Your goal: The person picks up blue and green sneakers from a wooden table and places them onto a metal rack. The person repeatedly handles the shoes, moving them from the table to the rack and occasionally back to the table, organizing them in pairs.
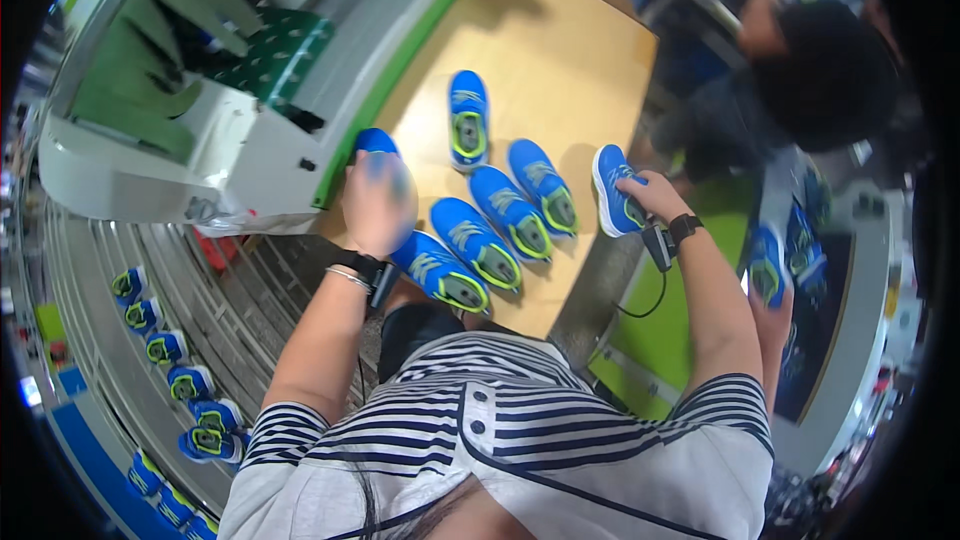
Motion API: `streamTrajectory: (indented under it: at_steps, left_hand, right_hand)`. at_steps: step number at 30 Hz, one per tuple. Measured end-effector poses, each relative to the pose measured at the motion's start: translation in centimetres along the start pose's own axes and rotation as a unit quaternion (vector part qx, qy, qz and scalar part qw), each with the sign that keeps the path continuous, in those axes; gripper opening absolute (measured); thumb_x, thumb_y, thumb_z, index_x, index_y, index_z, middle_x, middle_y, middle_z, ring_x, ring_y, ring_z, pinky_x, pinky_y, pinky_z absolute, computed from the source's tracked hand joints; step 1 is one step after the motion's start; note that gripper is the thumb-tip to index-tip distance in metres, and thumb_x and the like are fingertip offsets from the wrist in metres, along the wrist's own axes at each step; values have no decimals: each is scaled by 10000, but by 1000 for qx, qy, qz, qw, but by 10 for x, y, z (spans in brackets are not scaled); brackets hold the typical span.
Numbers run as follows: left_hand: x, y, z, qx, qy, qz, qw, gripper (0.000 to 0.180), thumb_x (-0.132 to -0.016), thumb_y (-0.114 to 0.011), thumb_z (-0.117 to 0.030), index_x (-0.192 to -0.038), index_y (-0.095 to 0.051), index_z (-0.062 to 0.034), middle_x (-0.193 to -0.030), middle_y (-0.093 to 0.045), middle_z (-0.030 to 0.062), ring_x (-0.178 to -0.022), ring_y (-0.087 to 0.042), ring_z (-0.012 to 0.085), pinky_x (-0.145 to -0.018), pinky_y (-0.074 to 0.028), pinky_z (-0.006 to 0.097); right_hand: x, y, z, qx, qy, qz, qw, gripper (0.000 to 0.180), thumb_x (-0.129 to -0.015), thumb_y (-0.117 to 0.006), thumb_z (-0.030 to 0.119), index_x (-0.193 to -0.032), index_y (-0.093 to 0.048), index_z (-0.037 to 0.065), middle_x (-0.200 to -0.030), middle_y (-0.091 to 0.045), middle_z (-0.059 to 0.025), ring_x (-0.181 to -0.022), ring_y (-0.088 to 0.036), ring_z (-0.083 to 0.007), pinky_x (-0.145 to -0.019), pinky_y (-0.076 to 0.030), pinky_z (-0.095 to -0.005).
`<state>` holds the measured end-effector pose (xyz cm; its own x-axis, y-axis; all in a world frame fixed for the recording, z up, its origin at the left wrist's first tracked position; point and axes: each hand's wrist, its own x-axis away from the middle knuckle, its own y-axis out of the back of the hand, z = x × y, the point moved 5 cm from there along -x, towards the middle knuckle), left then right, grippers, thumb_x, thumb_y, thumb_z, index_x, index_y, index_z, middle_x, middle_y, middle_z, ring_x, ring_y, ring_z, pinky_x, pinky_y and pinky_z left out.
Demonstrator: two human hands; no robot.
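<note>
At the right edge of the table my right hand (pixel 655 197) is closed on the heel end of a blue sneaker (pixel 609 180), its white sole facing left. On the left, my left hand (pixel 378 208) is smeared by motion over another blue sneaker (pixel 375 142), whose toe points away beside the machine; whether the fingers grip it is unclear. Between my hands, several blue sneakers (pixel 468 234) with lime-green linings rest on the wooden table (pixel 570 50). One sneaker (pixel 467 120) stands apart at the back. Dark bands circle both my wrists, each with a small device.
A white and green machine (pixel 180 170) borders the table's left. More blue sneakers (pixel 165 347) line a metal rack at lower left. Another person (pixel 820 80) is at upper right; a hand (pixel 770 315) beyond my right arm holds a blue sneaker (pixel 767 265). A cable (pixel 645 313) dangles below my right wrist.
</note>
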<state>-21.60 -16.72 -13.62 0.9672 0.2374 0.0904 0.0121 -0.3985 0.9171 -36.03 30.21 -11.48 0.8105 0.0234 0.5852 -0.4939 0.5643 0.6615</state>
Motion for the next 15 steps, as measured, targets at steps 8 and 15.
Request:
streamTrajectory:
  at_steps: [8, 15]
  left_hand:
    - [54, 32, -208, 356, -249, 117, 893, 1052, -848, -800, -413, -1609, -149, -94, -1643, -30, 321, -1550, -13, 425, -1244, -91, 504]
    - [77, 44, -174, 720, -25, 141, 679, 1026, -777, -756, -58, -1595, -138, -102, -1504, -359, 157, -1388, -393, 240, -1137, -365, 370]
  right_hand:
    - [145, -10, 33, -193, 149, -159, 957, 546, -920, -700, 509, -1055, -681, -19, -880, -701, -88, -845, -654, -150, -777, -515, -318]
    - [147, -60, 73, -253, 322, -102, 907, 391, -1022, -611, 243, -1326, -609, -3, -1175, -648, -113, -1067, -622, -193, -942, -487, -316]
